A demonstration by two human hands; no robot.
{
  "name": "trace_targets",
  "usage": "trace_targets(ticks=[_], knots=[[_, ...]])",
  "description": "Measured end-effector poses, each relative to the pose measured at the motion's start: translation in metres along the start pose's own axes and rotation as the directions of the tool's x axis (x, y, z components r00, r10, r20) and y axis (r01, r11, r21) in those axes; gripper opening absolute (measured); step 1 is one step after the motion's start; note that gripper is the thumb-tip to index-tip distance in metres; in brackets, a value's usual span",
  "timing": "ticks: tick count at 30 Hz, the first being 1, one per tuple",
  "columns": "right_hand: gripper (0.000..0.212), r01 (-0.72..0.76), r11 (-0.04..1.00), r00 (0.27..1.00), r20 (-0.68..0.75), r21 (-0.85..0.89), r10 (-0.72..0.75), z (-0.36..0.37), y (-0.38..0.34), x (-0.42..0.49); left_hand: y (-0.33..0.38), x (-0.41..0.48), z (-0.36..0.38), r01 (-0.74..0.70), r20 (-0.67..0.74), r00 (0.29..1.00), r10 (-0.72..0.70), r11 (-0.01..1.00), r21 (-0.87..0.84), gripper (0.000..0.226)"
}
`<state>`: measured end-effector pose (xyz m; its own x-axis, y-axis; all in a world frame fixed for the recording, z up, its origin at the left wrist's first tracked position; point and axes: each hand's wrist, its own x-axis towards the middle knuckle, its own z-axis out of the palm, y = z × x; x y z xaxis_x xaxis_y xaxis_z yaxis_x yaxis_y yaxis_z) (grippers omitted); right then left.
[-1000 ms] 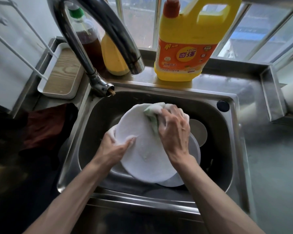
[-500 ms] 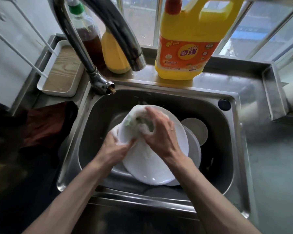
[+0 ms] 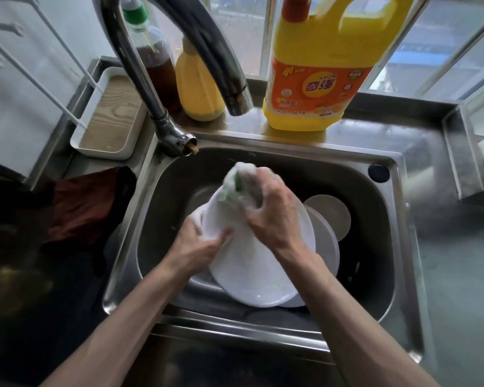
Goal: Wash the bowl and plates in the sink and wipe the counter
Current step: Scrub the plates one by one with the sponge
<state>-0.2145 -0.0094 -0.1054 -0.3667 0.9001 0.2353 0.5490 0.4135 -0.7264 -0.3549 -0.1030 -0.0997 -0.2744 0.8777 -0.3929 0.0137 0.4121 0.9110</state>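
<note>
Left hand: the left hand (image 3: 199,247) grips the left edge of the top plate, with the thumb laid across its face and the fingers behind it.
Right hand: the right hand (image 3: 274,216) has its fingers curled tightly round a foamy sponge and presses it against the plate's far edge.
Top plate: the white plate (image 3: 252,275) is held tilted over the middle of the sink and its face is filmed with suds.
Sponge: the sponge (image 3: 235,185) is green and white, covered in lather, and sticks out past the knuckles toward the sink's back wall.
Second plate: another white plate (image 3: 326,247) lies in the basin, showing from under the held one on its right side.
Round dish: a smaller pale round piece (image 3: 331,216) sits just beside it, nearer the sink's right wall; whether it is the bowl cannot be told.
Sink: the steel sink (image 3: 404,233) holds all the crockery.
Back ledge: the faucet (image 3: 207,48) arches over the basin, and a yellow detergent jug (image 3: 316,79) stands at the sink's back edge.
Left of sink: a dark red cloth (image 3: 81,208) is bunched up by the left rim.
</note>
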Motion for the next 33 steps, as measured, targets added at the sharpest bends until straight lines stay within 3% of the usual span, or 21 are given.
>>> trace_targets(ticks=[4,9,12,15,21,24,27,30,33], knots=[[0.031,0.054,0.998,0.992,0.113,0.029,-0.057,0.004,-0.006,0.003,0.001,0.0,-0.007,-0.015,0.045,0.999,0.015,1.0,-0.003,0.041],[0.037,-0.229,0.969,0.971,-0.087,-0.095,0.221,-0.005,0.024,0.001,-0.003,-0.005,-0.012,0.001,-0.071,0.997,0.004,0.998,0.067,0.033],[0.033,-0.372,0.919,0.928,-0.089,-0.13,0.363,-0.012,0.039,-0.003,-0.004,-0.007,-0.012,-0.015,-0.163,0.986,0.023,0.999,0.05,0.029],[0.037,-0.402,0.914,0.915,-0.073,-0.061,0.397,-0.02,0.044,-0.003,-0.003,-0.013,-0.006,0.026,-0.212,0.977,-0.034,0.999,-0.039,0.04],[0.048,-0.247,0.968,0.969,0.017,-0.046,0.248,-0.035,0.038,0.015,0.005,-0.013,-0.008,0.241,0.02,0.97,-0.241,0.96,-0.142,0.053],[0.045,-0.113,0.992,0.988,0.097,-0.061,0.118,-0.034,0.036,0.016,0.025,0.001,-0.02,0.338,0.268,0.913,-0.308,0.938,-0.072,0.045],[0.039,0.022,0.998,0.988,0.157,-0.063,-0.012,-0.019,0.019,0.008,0.034,0.015,-0.023,0.321,0.432,0.854,-0.289,0.947,-0.001,0.052],[0.032,0.082,0.991,0.986,0.156,-0.103,-0.065,-0.002,-0.001,0.001,0.03,0.016,-0.016,0.264,0.359,0.902,-0.238,0.964,-0.024,0.055],[0.025,0.099,0.961,0.995,0.023,-0.259,-0.096,0.0,0.0,0.002,0.017,0.008,-0.012,0.218,0.245,0.953,-0.18,0.967,-0.135,0.062]])
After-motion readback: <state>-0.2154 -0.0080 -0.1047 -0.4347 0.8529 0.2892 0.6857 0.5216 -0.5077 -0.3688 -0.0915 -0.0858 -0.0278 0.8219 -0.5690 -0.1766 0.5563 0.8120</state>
